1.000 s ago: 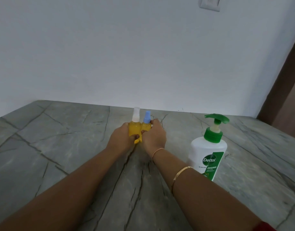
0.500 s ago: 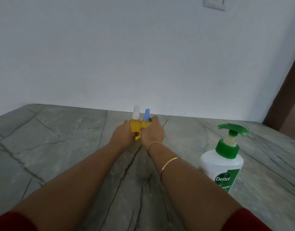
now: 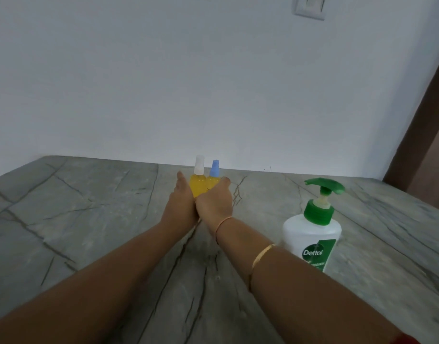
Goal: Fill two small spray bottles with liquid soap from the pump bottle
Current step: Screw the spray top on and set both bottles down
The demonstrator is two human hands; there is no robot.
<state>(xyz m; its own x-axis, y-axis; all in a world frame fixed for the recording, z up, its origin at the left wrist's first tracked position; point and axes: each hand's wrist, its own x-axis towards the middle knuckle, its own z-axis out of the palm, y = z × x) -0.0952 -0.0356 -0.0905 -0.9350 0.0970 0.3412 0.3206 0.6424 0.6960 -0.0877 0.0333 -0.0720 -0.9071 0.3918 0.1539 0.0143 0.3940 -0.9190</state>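
Two small spray bottles with yellow liquid stand upright side by side near the back wall: one with a white cap (image 3: pixel 198 181), one with a blue cap (image 3: pixel 214 176). My left hand (image 3: pixel 182 202) lies against the left side of the white-capped bottle, fingers stretched straight forward. My right hand (image 3: pixel 214 203) rests in front of and to the right of the blue-capped bottle, fingers loosened and hiding its lower part. The white pump bottle (image 3: pixel 313 234) with a green pump head stands to the right, apart from both hands.
A grey veined stone counter (image 3: pixel 89 219) spreads to the left and right and ends at a white wall (image 3: pixel 213 83). A brown door frame (image 3: pixel 427 125) rises at the far right. A wall switch (image 3: pixel 309 6) sits high up.
Both hands pushed the two spray bottles farther back toward the wall, then the fingers uncurled from around them. The view shifted, so the pump bottle appears lower right.
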